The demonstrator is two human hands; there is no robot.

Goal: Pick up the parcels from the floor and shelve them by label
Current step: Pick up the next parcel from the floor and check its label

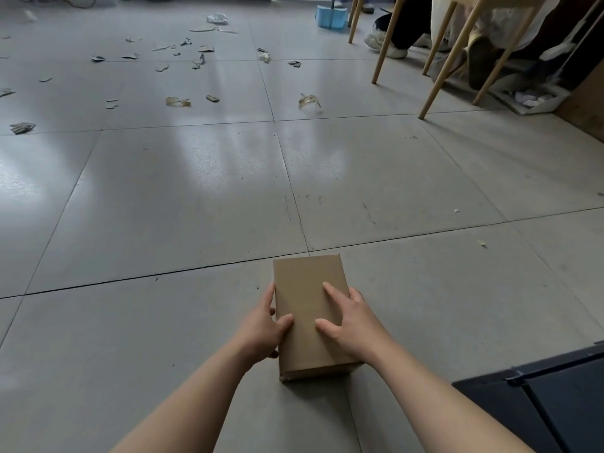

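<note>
While both hands clasp it, 1 parcel [307, 308] sits low at the floor [163, 207], close to the wearer.
Left hand [261, 335] grips its left edge, right hand [351, 322] its right edge, thumbs on top. Advise a level lift, then turning it: no label shows. Count: 1 parcel, 2 hands, 1 dark unit [539, 397] beside.

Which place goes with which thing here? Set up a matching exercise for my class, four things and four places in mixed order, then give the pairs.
Things:
1. cardboard parcel
2. blue dustpan
3. paper scraps
4. dark blue unit

Places:
A. far end of the floor, beside the chair legs
B. between the left hand and the right hand
C. bottom right corner of the view
D. scattered over the far left tiles

Pairs: 1-B, 2-A, 3-D, 4-C
</note>
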